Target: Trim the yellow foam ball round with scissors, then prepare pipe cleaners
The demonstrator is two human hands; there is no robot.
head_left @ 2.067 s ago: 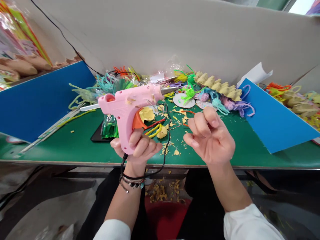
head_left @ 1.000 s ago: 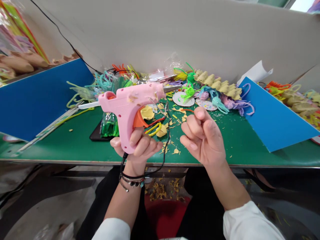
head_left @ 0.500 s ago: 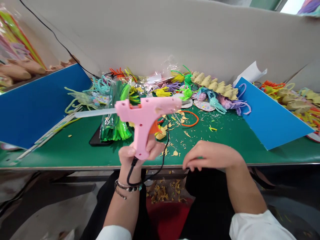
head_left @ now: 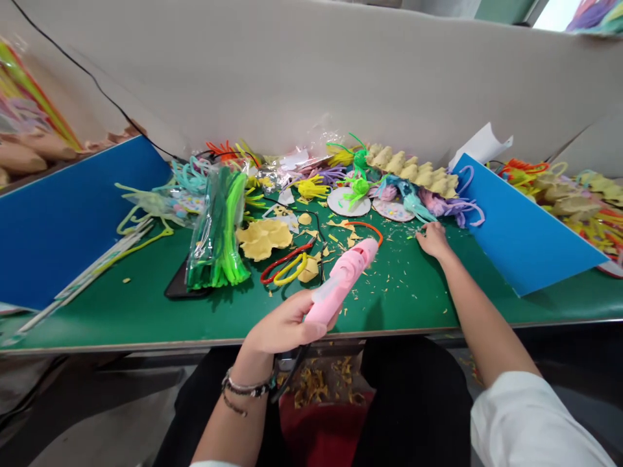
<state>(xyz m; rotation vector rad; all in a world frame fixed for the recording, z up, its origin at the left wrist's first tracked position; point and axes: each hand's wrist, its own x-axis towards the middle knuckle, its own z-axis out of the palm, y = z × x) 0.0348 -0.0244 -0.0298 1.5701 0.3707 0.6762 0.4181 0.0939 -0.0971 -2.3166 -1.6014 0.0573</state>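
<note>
My left hand [head_left: 287,327] is wrapped round the handle of a pink hot glue gun [head_left: 343,279], held over the table's front edge with its nozzle end pointing away to the right. The gun's black cord hangs below my wrist. Farther right, my right hand [head_left: 433,240] is down at the tabletop, fingers drawn together among small scraps. What they pinch, if anything, is too small to make out. Just beyond those fingers lies a teal pipe-cleaner figure [head_left: 413,200]. A speckled disc [head_left: 393,209] and a white disc [head_left: 348,202] lie to its left.
Blue boards [head_left: 530,224] flank the green table [head_left: 409,305]. On the left lie a bag of green pipe cleaners [head_left: 219,233] and a black flat device [head_left: 182,282]. Mid-table are an egg-carton piece [head_left: 265,239] and yellow [head_left: 291,269] and orange [head_left: 365,226] loops. A longer carton strip [head_left: 413,170] sits behind.
My right hand has reached forward and right from the table's edge to the scraps. My left hand has lowered the glue gun and turned it from sideways to pointing away from me.
</note>
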